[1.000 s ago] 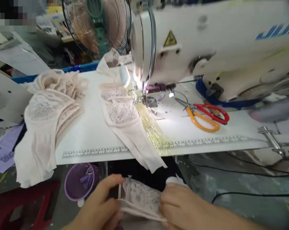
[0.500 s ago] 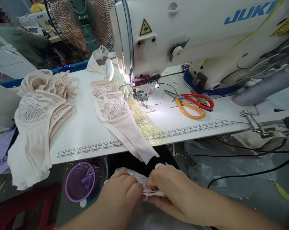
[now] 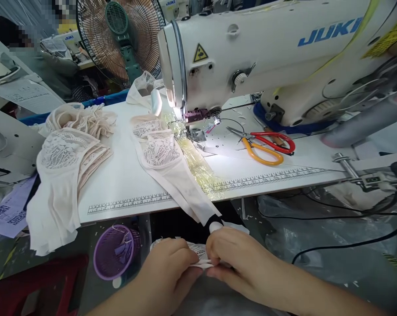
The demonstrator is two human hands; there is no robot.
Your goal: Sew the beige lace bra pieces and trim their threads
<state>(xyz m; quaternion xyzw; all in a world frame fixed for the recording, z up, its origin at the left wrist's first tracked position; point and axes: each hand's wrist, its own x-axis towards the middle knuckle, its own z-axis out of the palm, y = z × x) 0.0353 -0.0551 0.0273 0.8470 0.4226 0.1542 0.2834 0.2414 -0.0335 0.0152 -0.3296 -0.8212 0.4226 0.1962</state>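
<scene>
My left hand [image 3: 172,265] and my right hand [image 3: 233,254] pinch the edge of a white lace piece [image 3: 198,250] between thumbs and fingers, close together below the table's front edge. Part of the piece hides under the fingers. Above them a cream lace bra piece [image 3: 162,151] lies flat on the white table [image 3: 119,175], its strap end hanging over the edge. Its upper part rests beside the needle area of a JUKI sewing machine [image 3: 214,61]. Yellowish clear film [image 3: 198,164] runs from under the needle to the front edge.
Stacked cream bra pieces [image 3: 60,153] lie at the table's left. Red and orange scissors [image 3: 264,147] lie right of the needle. A purple basket [image 3: 114,252] stands below; a fan [image 3: 119,39] and a seated person [image 3: 43,66] are behind.
The view has shifted, so the table and machine appear slightly lower and most things farther right. Both hands still grip the lace piece, its pinched edge now pulled straighter between them.
</scene>
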